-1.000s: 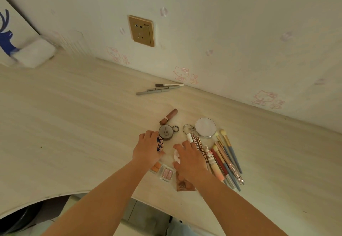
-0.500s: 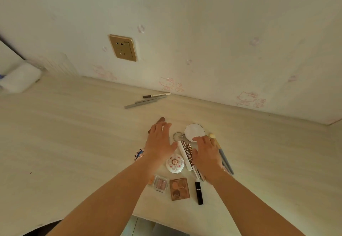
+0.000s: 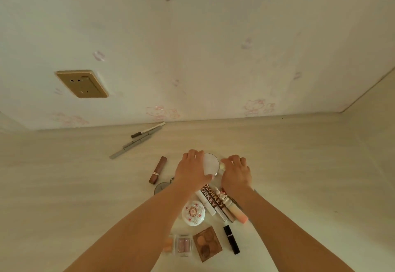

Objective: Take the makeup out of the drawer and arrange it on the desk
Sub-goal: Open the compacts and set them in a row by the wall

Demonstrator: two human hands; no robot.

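Arranging on pale wooden desk [image 3: 64,186]: left hand [image 3: 190,170] grips round white mirror compact [image 3: 210,163]; right hand [image 3: 236,173], beside it, curls over brush tips, hold unclear. Slide compact clear of brushes; avoid scattering them.

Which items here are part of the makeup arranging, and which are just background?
Job: round mirror, brown lipstick, floral compact, brown palette, black lipstick, grey pencils, left hand, right hand.
Background: wall socket.
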